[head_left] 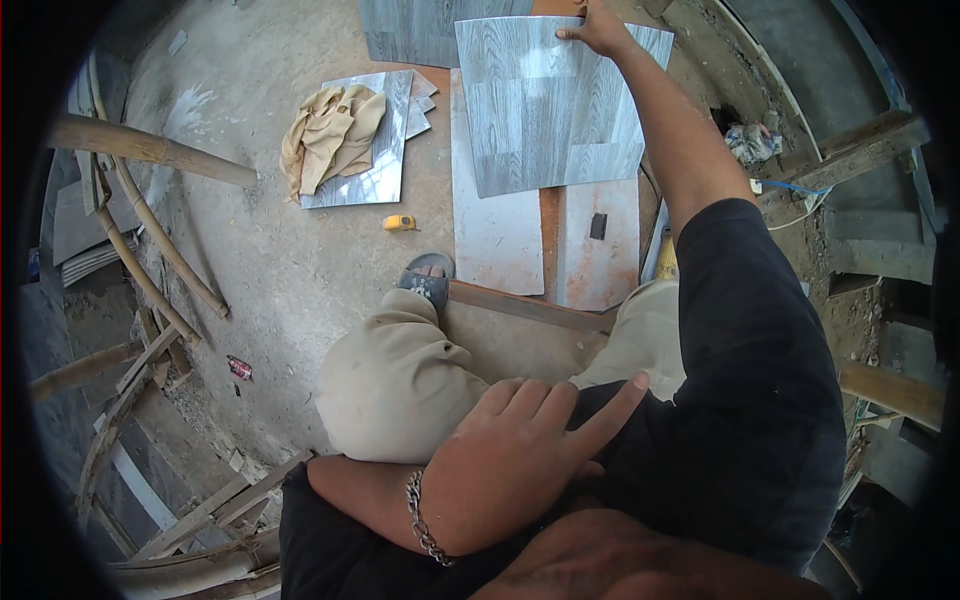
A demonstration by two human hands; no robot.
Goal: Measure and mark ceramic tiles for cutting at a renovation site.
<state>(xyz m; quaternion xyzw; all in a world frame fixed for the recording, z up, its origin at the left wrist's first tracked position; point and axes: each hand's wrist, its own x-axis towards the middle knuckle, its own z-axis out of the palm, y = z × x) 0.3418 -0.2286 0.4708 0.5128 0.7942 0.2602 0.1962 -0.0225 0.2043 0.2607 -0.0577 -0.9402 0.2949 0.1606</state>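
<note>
At the far edge, my right hand (pixel 602 30) is closed on the top edge of a grey wood-patterned tile (pixel 550 110). Its thumb lies on the patterned face. The tile leans over two pale boards or tile backs (pixel 497 235) with reddish dust on them. My left hand (pixel 520 450), with a chain bracelet on the wrist, is bent across in front of my body. Its index finger stretches out, the other fingers curve downward, and nothing shows in it. A small dark rectangular piece (pixel 598 226) lies on the right-hand pale board (pixel 590 275).
Left of the boards, a tan cloth (pixel 335 135) covers part of another glossy tile (pixel 385 165). A yellow tape measure (pixel 399 223) sits near my sandalled foot (pixel 428 280). Bamboo poles (pixel 155 150) stand on the left. A wooden strip (pixel 530 308) crosses between my legs.
</note>
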